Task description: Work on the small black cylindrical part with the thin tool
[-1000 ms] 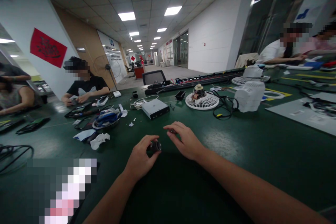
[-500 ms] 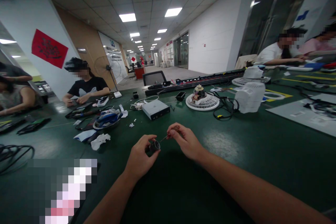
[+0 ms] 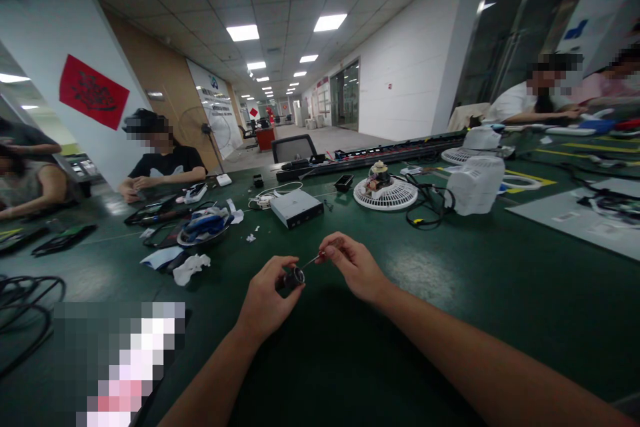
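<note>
Between thumb and fingers, my left hand (image 3: 270, 297) grips a small dark cylindrical part (image 3: 295, 277) with a pale ring at its open end, which faces right. My right hand (image 3: 353, 267) is closed on a thin screwdriver (image 3: 313, 260) with a reddish handle. Its metal shaft slants down and left toward the ring end of the cylinder. Whether the tip touches the part is too small to tell. Both hands are held over the green table (image 3: 350, 360).
Beyond my hands lie an optical drive (image 3: 297, 208), a small black box (image 3: 344, 183), a white fan grille with motor (image 3: 385, 192) and a white housing (image 3: 477, 185). White scraps (image 3: 191, 269) and a bowl of blue cloth (image 3: 205, 227) lie left. Several people sit around the table.
My right hand and the screwdriver have shifted very slightly, and the shaft shows more clearly. My left hand still holds the cylindrical part in nearly the same place.
</note>
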Motion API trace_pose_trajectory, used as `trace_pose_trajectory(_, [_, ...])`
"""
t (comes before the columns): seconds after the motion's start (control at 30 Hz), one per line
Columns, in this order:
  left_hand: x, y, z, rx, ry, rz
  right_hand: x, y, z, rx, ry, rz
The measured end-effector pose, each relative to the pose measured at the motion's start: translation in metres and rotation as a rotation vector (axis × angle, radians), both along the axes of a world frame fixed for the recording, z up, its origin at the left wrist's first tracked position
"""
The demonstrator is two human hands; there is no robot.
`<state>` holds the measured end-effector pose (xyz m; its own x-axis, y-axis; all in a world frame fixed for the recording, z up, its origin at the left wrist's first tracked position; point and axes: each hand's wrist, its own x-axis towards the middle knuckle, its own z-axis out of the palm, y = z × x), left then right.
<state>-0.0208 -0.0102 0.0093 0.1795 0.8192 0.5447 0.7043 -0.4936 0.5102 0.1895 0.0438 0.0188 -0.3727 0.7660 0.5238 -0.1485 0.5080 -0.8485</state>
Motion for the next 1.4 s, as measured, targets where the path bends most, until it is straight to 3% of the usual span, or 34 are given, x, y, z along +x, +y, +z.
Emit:
trace_pose_trajectory(0.2, [0.002, 0.0, 0.0, 0.007, 0.013, -0.006, -0.001, 0.0, -0.003, -0.027, 0.009, 0.078])
trace_pose_trajectory(0.37, [0.001, 0.001, -0.002, -0.005, 0.016, -0.006, -0.002, -0.001, -0.003, 0.016, -0.027, -0.006])
trace_pose_trajectory(0.83, [0.001, 0.0, -0.001, -0.046, 0.032, 0.026, 0.0, -0.005, -0.001, 0.065, -0.166, 0.004])
trace_pose_trajectory(1.07, [0.0, -0.001, -0.002, -0.085, 0.063, 0.023, 0.009, -0.007, 0.008, 0.272, -0.069, -0.367])
trace_pose_trajectory(1.4, [-0.001, 0.002, -0.002, -0.039, 0.318, 0.002, 0.009, -0.015, 0.02, 0.538, -0.453, -0.455])
